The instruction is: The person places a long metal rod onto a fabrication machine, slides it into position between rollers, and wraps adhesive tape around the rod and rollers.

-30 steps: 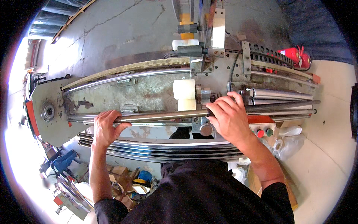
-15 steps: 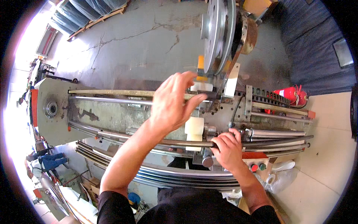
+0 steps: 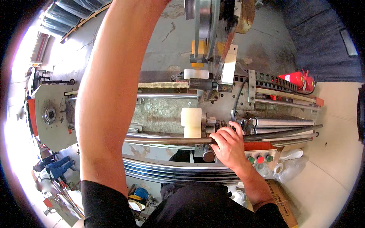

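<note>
My right hand is closed around a long, thin metal rod, which runs crosswise over the near side of a machine bed. Just left of that hand, the rod passes in front of cream-coloured plastic rollers on the machine's carriage. My left arm stretches far forward across the bed, and its hand lies beyond the upper edge, out of sight. Right of the arm's far end, a large grey wheel stands upright above the carriage. A second white roller sits below the wheel.
Several dark rods lie along the machine's front, close to my body. A box with push buttons is beside my right wrist. Red fire extinguishers stand at the far right. Another person is at the lower left.
My left hand has reached forward from above the bed to beyond the upper edge. My right hand stays on the rod. The view has shifted slightly.
</note>
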A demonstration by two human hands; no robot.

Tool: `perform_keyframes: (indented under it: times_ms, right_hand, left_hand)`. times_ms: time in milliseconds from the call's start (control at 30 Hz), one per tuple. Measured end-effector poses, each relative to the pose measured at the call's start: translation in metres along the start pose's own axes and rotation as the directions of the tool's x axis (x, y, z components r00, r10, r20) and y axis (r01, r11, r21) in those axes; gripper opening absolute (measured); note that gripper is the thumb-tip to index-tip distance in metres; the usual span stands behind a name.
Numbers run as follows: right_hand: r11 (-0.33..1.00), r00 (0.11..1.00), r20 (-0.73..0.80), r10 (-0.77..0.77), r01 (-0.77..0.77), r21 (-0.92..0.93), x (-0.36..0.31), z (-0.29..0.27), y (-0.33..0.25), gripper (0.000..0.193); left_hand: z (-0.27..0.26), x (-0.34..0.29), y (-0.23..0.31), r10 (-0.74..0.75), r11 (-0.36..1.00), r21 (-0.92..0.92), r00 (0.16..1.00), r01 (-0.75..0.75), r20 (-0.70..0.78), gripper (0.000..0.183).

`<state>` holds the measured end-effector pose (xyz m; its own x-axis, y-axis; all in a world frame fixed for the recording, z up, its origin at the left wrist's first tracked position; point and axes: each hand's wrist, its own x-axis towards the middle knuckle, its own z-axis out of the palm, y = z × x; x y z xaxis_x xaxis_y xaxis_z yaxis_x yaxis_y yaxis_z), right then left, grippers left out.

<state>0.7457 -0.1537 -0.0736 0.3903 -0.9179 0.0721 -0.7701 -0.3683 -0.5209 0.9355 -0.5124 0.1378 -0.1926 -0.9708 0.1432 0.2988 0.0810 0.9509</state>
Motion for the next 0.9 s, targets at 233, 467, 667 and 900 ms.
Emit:
perform_keyframes:
  times_ms: [233, 467, 667, 900]
  right_hand:
    - [0.998, 0.998, -0.035, 0.056, -0.056, 0.005, 0.002, 0.002, 0.003, 0.041]
    - [0.999, 0.999, -0.022, 0.039, -0.039, 0.0, 0.008, 0.002, 0.001, 0.042]
    - [0.998, 0.997, -0.038, 0.07, -0.07, 0.003, 0.003, 0.002, 0.004, 0.04]
    - [0.998, 0.998, -0.033, 0.057, -0.056, 0.034, 0.001, 0.001, -0.001, 0.038]
  left_hand:
    - [-0.008, 0.11, -0.053, -0.204, 0.975, -0.095, 0.979, 0.203, -0.008, 0.027]
    - [-0.046, 0.106, -0.142, -0.201, 0.979, 0.0, 0.97, 0.203, -0.136, 0.032]
    - [-0.091, 0.034, -0.265, -0.241, 0.929, 0.219, 0.936, 0.3, -0.257, 0.038]
    - [-0.163, -0.131, -0.355, -0.334, 0.611, 0.562, 0.825, 0.558, -0.456, 0.045]
